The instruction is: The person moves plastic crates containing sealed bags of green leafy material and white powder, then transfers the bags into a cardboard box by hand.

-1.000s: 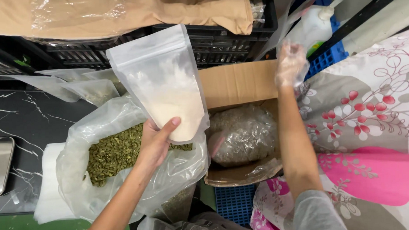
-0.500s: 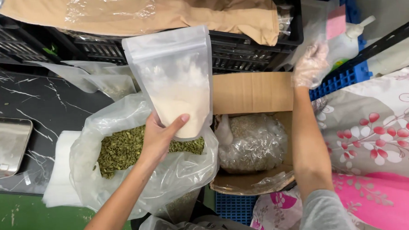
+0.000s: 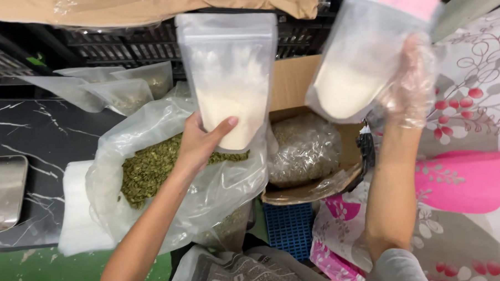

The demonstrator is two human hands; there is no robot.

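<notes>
- Above the open sack of green seeds, my left hand [image 3: 197, 145] is clamped on the lower edge of a frosted stand-up pouch [image 3: 228, 75], thumb across the front and fingers behind, so the pouch stands upright with its sealed top uppermost.
- Holding it by the bottom keeps the pale powder [image 3: 232, 116] settled low, where I can see its level through the clear film.
- My right hand [image 3: 411, 88], inside a thin clear plastic glove, is closed around a second pouch [image 3: 363, 59] of the same kind. It is raised to about the same height and tilted, and it is blurred, so I cannot tell how the fingers sit on it.
- The two pouches are side by side in the air and well apart, not touching.
- Just under the left pouch lies the big clear bag of green seeds [image 3: 151, 171], its mouth spread wide on a white sheet [image 3: 78, 218] on the dark marbled counter [image 3: 33, 131].
- Beside it, a cardboard box [image 3: 301, 89] holds another clear bag of pale seeds [image 3: 303, 149], right below the gap between my hands.
- Farther left, a metal scale pan [image 3: 5, 190] sits on the counter, and smaller filled bags [image 3: 126, 89] lean near black crates [image 3: 119, 48].
- A floral cloth [image 3: 472, 166] covers the right side.
- The sack's raised plastic rim and the box flap crowd the space beneath both pouches.
</notes>
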